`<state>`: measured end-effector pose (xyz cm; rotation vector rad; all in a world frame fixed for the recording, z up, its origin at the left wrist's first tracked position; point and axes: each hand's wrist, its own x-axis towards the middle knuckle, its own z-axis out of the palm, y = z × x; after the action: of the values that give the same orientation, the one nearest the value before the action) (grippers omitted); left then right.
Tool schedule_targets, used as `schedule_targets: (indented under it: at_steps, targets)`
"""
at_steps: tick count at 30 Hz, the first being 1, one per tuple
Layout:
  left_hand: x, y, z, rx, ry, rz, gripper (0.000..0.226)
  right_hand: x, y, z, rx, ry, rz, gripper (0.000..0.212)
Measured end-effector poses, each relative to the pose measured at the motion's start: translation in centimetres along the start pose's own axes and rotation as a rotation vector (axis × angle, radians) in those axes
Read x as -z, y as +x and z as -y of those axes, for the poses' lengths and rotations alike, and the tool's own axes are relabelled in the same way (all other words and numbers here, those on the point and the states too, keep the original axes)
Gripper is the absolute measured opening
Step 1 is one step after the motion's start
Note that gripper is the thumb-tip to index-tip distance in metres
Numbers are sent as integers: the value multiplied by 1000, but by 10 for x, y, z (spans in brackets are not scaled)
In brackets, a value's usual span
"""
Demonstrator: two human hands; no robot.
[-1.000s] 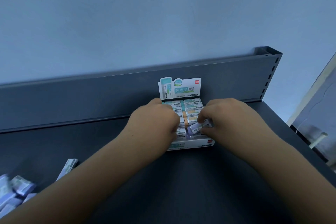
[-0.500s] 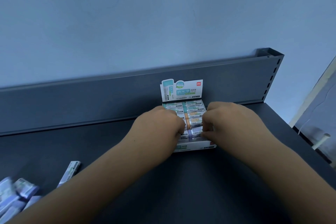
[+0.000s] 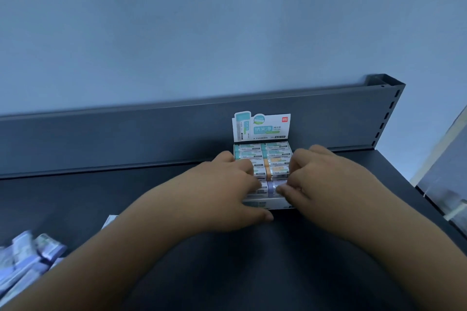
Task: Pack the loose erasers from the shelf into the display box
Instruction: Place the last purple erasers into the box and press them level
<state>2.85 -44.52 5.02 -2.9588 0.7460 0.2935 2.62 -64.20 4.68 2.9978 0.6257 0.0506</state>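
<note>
Dark grey shelf (image 3: 227,272) ran under both forearms, with loose erasers (image 3: 27,257) heaped at its near left edge. Farther in, the left hand (image 3: 222,192) held the display box (image 3: 265,203), thumb along its near wall, fingers curled over the left column. Just beside it, the right hand (image 3: 326,184) pinched a purple eraser (image 3: 274,185) in the near right row. Behind, the box's header card (image 3: 262,127) stood upright against the back panel (image 3: 101,139), below a pale blue wall (image 3: 202,33).
</note>
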Motion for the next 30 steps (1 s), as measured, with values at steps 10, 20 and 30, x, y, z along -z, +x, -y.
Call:
schedule_targets:
  at_steps: [10,20,30]
  targets:
    - [14,-47,16,202,-41,-261,61,19,-21,27,-74,260,-174,53]
    - [-27,-111,63,496,-181,-427,84,11,-5,104,-118,418,-226,53]
    - [-59,-148,105,436,-208,-389,90,-7,-3,178,-80,518,-218,61]
